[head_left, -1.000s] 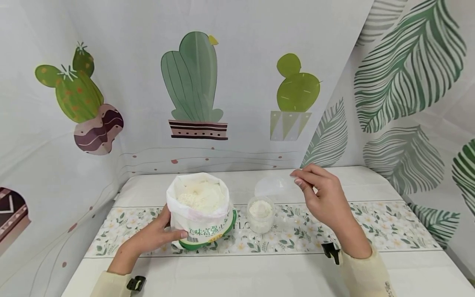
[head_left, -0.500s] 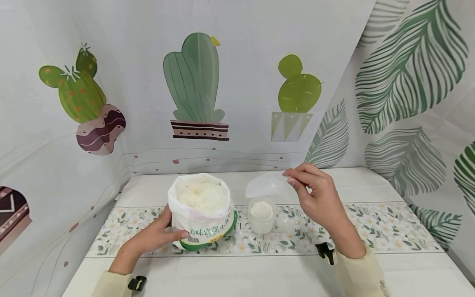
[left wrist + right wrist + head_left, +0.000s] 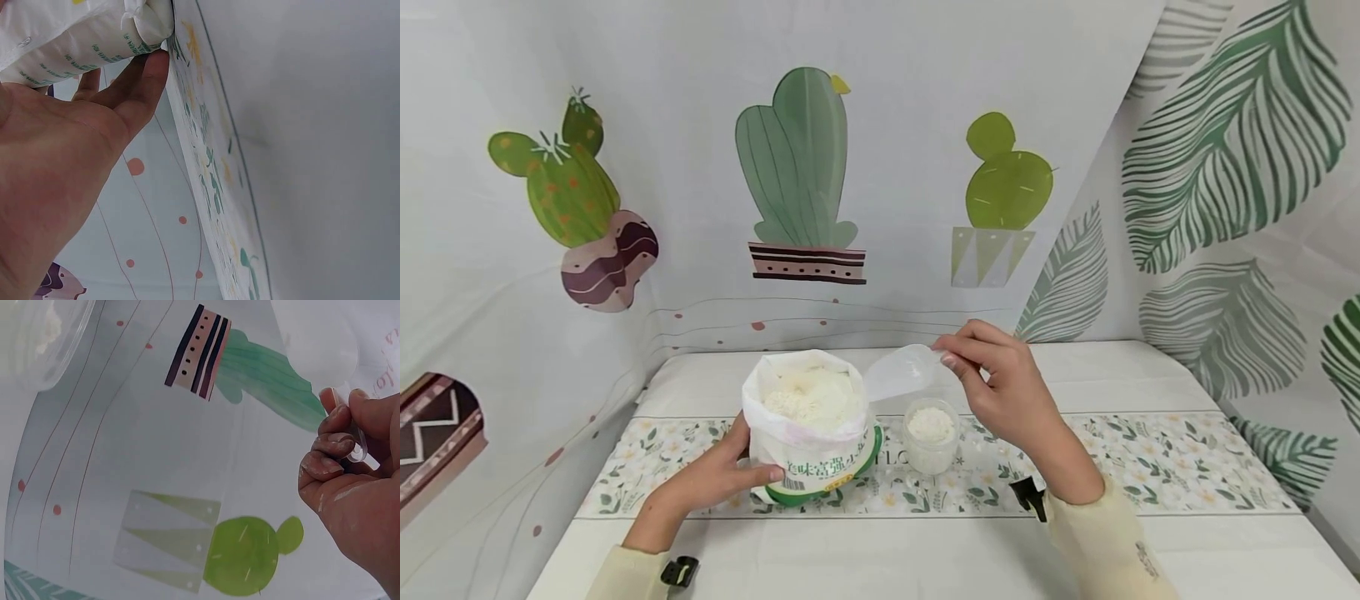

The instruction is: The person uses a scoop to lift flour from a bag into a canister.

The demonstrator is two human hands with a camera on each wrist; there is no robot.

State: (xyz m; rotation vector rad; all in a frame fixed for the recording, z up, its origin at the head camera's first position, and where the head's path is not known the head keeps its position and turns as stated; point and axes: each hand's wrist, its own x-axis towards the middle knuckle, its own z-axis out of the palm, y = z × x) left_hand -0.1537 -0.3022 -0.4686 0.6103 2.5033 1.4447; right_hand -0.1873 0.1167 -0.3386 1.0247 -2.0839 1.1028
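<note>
A white flour bag (image 3: 808, 454) with green print stands with its mouth spread wide, white flour (image 3: 816, 396) filling it near the rim. My left hand (image 3: 718, 471) grips the bag's left side, thumb in front; the left wrist view shows the other fingers round the bag (image 3: 81, 44). Between thumb and fingers, my right hand (image 3: 1000, 379) pinches the handle of a translucent plastic scoop (image 3: 901, 372). The scoop's tip is close to the bag's right rim. Just below it stands a clear plastic tub (image 3: 931, 454) with flour inside.
A white table (image 3: 925, 554) bears a floral printed band (image 3: 1120, 462) across it. Behind and beside it hang cloths with cactus and leaf prints (image 3: 808, 167). The tub (image 3: 56, 369) also shows in the right wrist view.
My right hand has moved left with the scoop, passing above the tub towards the bag. The left hand keeps its hold on the bag.
</note>
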